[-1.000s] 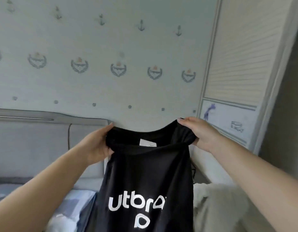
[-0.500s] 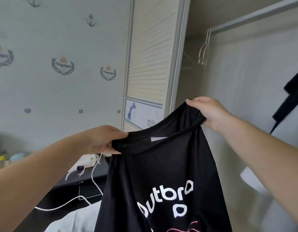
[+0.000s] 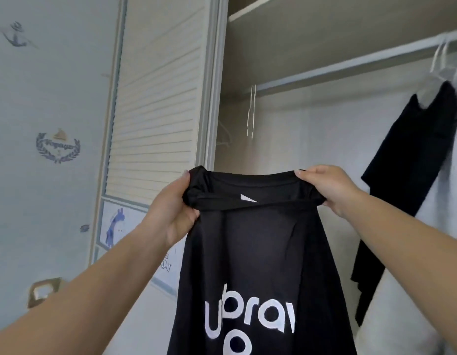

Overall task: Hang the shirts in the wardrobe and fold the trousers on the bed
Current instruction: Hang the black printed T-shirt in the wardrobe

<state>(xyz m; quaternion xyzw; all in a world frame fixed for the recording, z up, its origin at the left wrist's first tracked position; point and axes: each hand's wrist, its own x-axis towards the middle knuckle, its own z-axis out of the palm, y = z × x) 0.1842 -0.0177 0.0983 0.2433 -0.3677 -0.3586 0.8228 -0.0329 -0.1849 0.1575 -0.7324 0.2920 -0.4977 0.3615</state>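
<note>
Left hand (image 3: 175, 213) and right hand (image 3: 330, 190) still gripping shirt (image 3: 255, 252) collar; now facing open wardrobe (image 3: 325, 47), collar levelling, rail (image 3: 337, 70) nearer.

Black shirt (image 3: 250, 252) w/ white lettering, white neck tag. Left of left hand (image 3: 175, 208): pale blue wallpaper (image 3: 43, 98), navy anchor & wreath motifs; cream slatted door (image 3: 155, 98). Right of right hand (image 3: 327, 188): black garment (image 3: 412, 160), white hangers (image 3: 440, 55).

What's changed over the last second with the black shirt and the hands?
The view swung right from the bed wall to the open wardrobe, bringing the rail and empty hangers behind the black shirt. Unchanged: left hand and right hand still grip its collar, nothing released.
</note>
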